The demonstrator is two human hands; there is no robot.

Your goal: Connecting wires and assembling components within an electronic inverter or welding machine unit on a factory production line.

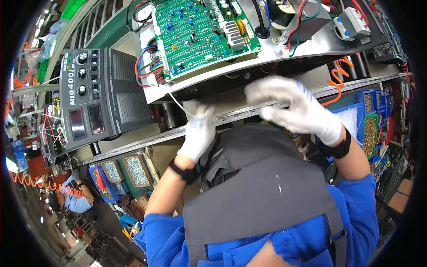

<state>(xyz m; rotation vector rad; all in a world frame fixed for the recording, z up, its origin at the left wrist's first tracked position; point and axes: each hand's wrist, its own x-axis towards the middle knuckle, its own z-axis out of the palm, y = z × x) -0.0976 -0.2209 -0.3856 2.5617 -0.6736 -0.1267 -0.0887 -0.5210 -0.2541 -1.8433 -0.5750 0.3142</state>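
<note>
A green circuit board full of small parts is mounted on a metal chassis. Beside the board's left edge runs a bundle of coloured wires. From near that bundle a thin white cable tie stretches down to my left hand. That hand, in a white glove, is closed on the tie's end, just in front of the chassis. My right hand, also gloved and slightly blurred, is raised by the chassis's front edge. Its thumb and fingers are apart, with nothing seen between them.
A dark welding machine casing with a knobbed control panel stands to the left. An orange coiled hose hangs at the right. Bins of screws are at the right, and trays of small hardware at the left. Another person is far left.
</note>
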